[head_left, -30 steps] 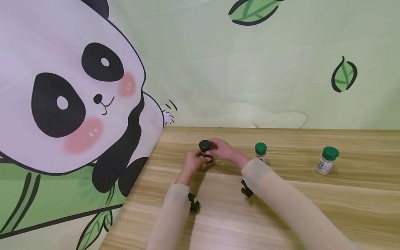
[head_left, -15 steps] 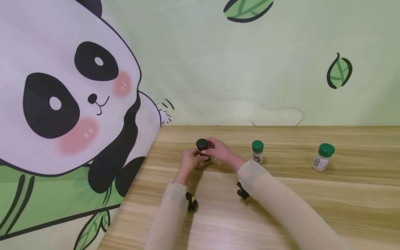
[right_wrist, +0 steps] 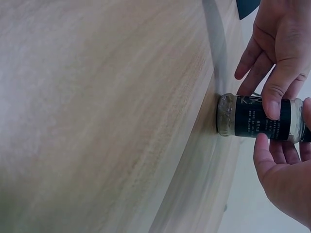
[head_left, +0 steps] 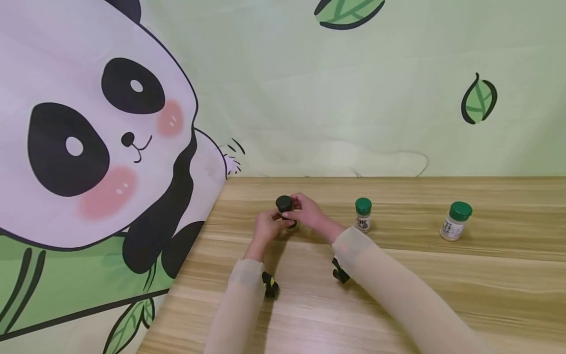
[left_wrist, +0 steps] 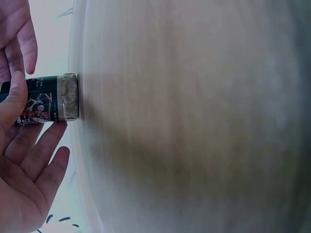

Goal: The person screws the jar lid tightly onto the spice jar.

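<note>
A black-capped spice jar (head_left: 284, 203) stands at the back left of the wooden table. Its dark label (left_wrist: 43, 99) and clear lower part (right_wrist: 226, 115) show in the wrist views, the base right at the tabletop. My left hand (head_left: 267, 227) grips it low, thumb across the label and fingers around the side. From the other side my right hand (head_left: 309, 211) holds it higher, below the cap, thumb in front and fingertips behind. In the left wrist view, the left hand (left_wrist: 24, 179) partly covers the label; in the right wrist view, the right hand (right_wrist: 289, 187) sits near the cap end.
Right of my hands stands a green-capped spice jar (head_left: 363, 214). A second green-capped jar (head_left: 456, 221) with a white label is farther right. Behind the wooden table (head_left: 336, 319) hangs a pale green backdrop (head_left: 318, 98) with a panda print (head_left: 93, 142) on the left.
The head view shifts slightly, so the scene sits a little farther left and up. The green-capped jar nearest my right sleeve comes fully into sight. Both hands keep hold of the black-capped spice jar.
</note>
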`<action>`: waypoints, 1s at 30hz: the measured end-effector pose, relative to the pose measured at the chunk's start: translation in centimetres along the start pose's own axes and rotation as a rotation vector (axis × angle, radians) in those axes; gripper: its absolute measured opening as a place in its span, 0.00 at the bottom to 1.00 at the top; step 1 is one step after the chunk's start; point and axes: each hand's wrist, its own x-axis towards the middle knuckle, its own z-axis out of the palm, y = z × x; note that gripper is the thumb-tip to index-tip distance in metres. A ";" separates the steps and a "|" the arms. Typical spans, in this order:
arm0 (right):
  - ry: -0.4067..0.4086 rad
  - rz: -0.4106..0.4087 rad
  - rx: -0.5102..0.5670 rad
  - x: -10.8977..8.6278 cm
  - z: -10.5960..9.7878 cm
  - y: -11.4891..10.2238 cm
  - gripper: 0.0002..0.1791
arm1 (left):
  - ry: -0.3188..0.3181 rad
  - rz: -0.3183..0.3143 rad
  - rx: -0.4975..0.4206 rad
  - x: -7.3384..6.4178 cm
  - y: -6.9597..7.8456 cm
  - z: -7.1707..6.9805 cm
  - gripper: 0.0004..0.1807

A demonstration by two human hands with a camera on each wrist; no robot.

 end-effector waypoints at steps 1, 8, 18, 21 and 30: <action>0.003 0.001 0.004 0.0 0.0 0.0 0.27 | 0.001 0.002 -0.001 0.0 0.0 0.0 0.17; -0.038 0.001 -0.003 0.0 -0.1 0.0 0.35 | 0.011 0.039 0.013 0.0 -0.2 0.0 0.16; -0.156 -0.019 -0.035 0.1 -1.1 -0.3 0.32 | 0.002 -0.006 0.007 0.0 0.0 -0.2 0.16; -0.165 -0.003 -0.037 0.0 -1.2 -0.4 0.31 | -0.002 -0.007 0.008 0.0 0.0 -0.1 0.15; -0.162 0.004 -0.032 0.5 -1.2 -0.2 0.30 | -0.008 -0.021 -0.004 0.0 -0.1 -0.1 0.16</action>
